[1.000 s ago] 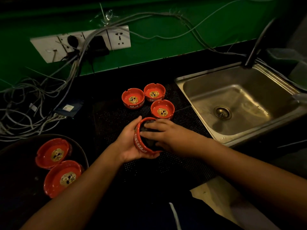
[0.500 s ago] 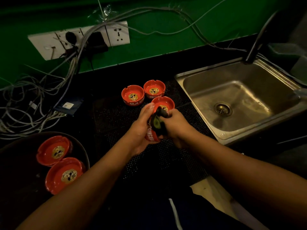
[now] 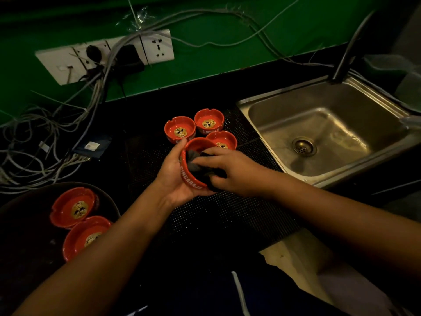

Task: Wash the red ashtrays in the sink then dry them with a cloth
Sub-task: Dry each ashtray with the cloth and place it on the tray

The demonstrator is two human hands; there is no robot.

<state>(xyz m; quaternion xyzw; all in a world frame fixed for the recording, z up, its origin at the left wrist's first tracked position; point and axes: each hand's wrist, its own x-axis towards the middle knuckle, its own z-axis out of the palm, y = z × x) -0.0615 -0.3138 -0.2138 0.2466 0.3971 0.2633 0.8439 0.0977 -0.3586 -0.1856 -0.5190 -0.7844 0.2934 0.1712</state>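
My left hand [image 3: 174,173] grips a red ashtray [image 3: 190,179] tilted on its side above the black mat. My right hand [image 3: 232,171] holds a dark cloth [image 3: 198,164] pushed into the ashtray's bowl. Three more red ashtrays [image 3: 180,131] [image 3: 209,122] [image 3: 224,140] stand upright on the mat just behind my hands. Two further red ashtrays [image 3: 74,207] [image 3: 87,236] lie in a dark round bowl at the lower left. The steel sink [image 3: 319,131] sits to the right.
A tap [image 3: 350,46] rises behind the sink. A white socket strip [image 3: 104,55] on the green wall feeds a tangle of cables [image 3: 38,142] lying across the counter at the left. The dark bowl's rim [image 3: 109,197] is at the lower left. A pale board [image 3: 296,254] lies near the front.
The ashtray has turned from edge-on back to face me, and my right hand has spread over it with the cloth inside. Both hands sit slightly lower than half a second ago.
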